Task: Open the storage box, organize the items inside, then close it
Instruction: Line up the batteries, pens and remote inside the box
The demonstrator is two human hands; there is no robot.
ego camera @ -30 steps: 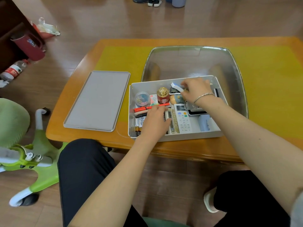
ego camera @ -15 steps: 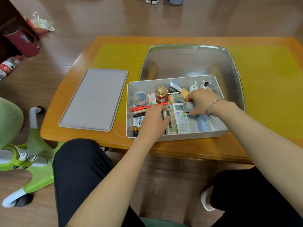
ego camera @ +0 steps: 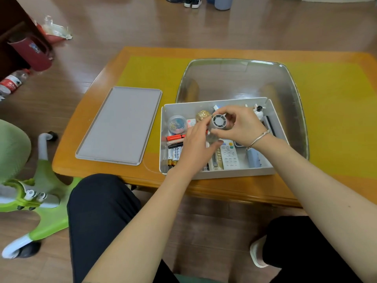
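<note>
While both hands' fingers grip a grey cylinder (ego camera: 219, 124), they hide much of the storage box (ego camera: 224, 175).

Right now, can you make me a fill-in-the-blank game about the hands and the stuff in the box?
1. The right hand holds a small grey ____ above the white box.
2. The grey lid lies on the table to the ____ of the box.
3. The red marker lies inside the ____.
4. A silver ____ circles the right wrist.

Missing words: roll; left; box; bracelet
</note>
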